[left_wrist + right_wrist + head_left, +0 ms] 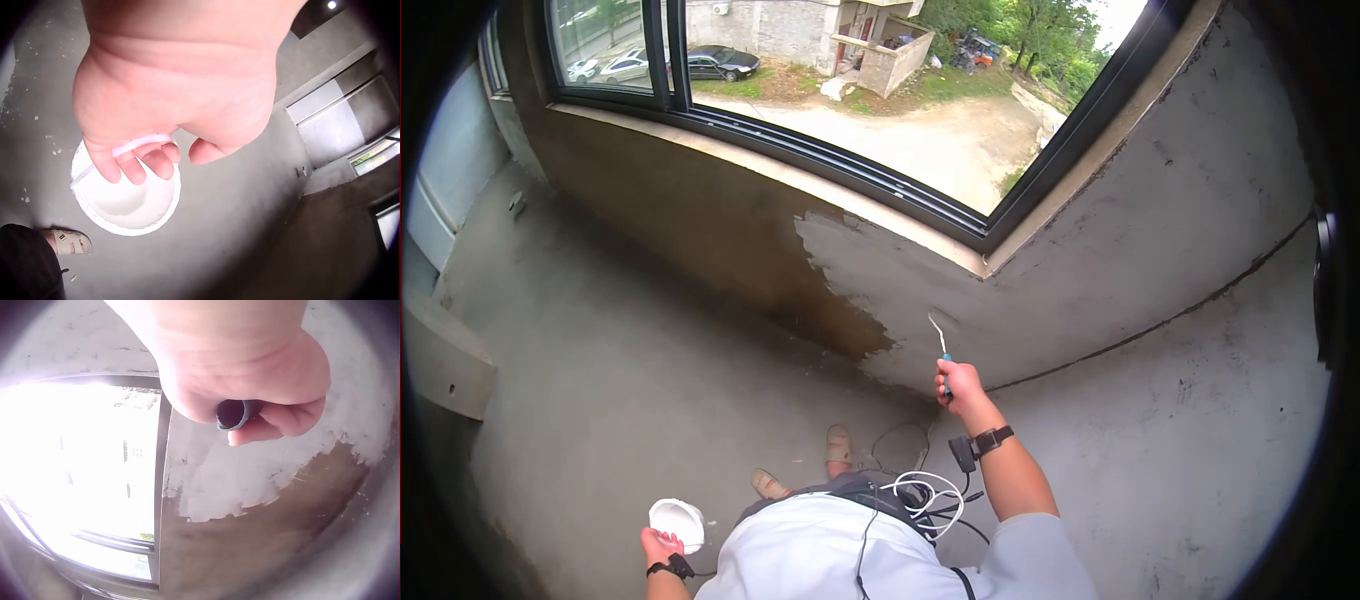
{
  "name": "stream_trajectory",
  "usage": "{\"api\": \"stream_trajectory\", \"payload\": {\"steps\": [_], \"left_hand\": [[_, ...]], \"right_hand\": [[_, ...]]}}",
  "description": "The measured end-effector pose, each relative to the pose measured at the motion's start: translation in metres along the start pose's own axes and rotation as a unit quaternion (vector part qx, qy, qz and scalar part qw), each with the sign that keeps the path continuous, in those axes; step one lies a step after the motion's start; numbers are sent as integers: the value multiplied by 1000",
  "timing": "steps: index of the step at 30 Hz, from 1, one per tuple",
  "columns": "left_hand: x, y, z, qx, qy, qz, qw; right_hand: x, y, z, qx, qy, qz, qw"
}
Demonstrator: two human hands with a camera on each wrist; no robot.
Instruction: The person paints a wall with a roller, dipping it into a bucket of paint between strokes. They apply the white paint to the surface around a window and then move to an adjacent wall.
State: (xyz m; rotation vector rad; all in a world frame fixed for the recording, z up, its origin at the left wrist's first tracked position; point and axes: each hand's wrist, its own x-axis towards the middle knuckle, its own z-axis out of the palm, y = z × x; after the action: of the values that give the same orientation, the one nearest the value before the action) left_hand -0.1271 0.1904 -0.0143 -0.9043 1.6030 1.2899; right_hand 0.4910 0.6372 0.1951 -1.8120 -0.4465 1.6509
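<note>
A white bucket (677, 524) with white material inside hangs from the left hand (662, 546); in the left wrist view the fingers of that hand (178, 94) curl under the pale handle (145, 144). My right hand (962, 385) grips the blue-green handle of a thin tool (940, 335), whose blade lies at the grey-coated wall (1020, 320) below the window corner. In the right wrist view the hand (250, 369) closes round the handle, its hollow dark end (232, 415) showing; the blade is hidden there.
A brown uncoated wall area (700, 230) borders the grey coat under the window sill (800, 180). Two sandalled feet (838, 450) stand on the grey floor (650, 370). White and black cables (930, 500) hang at the waist. A light block (445, 365) stands at far left.
</note>
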Motion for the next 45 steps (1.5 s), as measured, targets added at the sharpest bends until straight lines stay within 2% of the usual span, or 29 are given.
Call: {"api": "stream_trajectory", "payload": {"steps": [3,7,12,19,25,28,35,39,42,45], "left_hand": [[16,13,18,32,-46,15,998],[31,20,41,47,-50,17,997],[30,26,48,48,-67,10,997],[7,7,16,24,-60,30,997],[-20,-24,-31,-24,0,37,999],[-41,-40,-56,-36,47,60,996],[-102,-67,-113,-111,161,53,979],[-155,-75,-132,-161,185,63,967],[-182,-69,-151,-208,195,37,958],[-193,-68,-158,-205,212,54,954]], "right_hand": [[-35,-8,-8,13,9,-23,1000],[-70,-24,-18,9,23,-46,999],[-74,-28,-19,-17,42,-70,997],[-12,-10,-10,-28,36,-33,998],[61,9,-13,-34,10,42,999],[99,20,-17,-35,-15,72,997],[185,47,-19,-36,-49,150,987],[229,66,-22,-48,-68,162,983],[258,79,-21,-64,-60,178,980],[289,98,-20,-79,-61,192,976]]}}
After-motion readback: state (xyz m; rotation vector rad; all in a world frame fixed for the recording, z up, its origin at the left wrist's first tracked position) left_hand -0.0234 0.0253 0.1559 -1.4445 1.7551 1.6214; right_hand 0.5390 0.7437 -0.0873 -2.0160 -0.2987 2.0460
